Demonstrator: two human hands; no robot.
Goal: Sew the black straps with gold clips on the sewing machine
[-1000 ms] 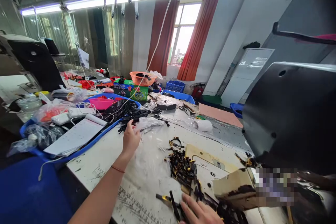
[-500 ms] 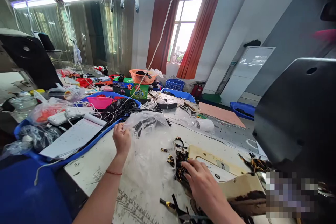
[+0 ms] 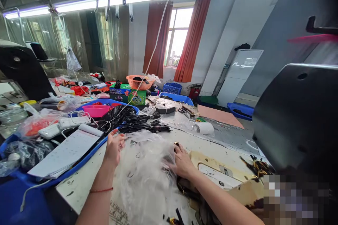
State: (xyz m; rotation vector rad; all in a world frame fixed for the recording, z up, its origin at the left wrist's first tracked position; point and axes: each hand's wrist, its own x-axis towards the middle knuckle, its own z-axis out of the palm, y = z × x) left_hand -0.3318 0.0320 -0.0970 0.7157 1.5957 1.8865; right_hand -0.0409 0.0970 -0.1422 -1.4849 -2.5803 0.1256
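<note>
The near plastic bag (image 3: 148, 179) is milky and see-through; the table (image 3: 79, 179) is white with black ruler markings (image 3: 115, 214). The bracelet (image 3: 101, 190) at near left is red. Strips (image 3: 260, 168) on the right mix black and gold. Far off, the basket (image 3: 133, 83) is orange, the curtains (image 3: 186, 49) rust-red; at left, the tray (image 3: 96, 111) is pink.

A thin red bracelet (image 3: 101, 190) circles the left wrist (image 3: 108, 168); left fingers (image 3: 112, 136) and right fingers (image 3: 181, 153) are bare.
</note>
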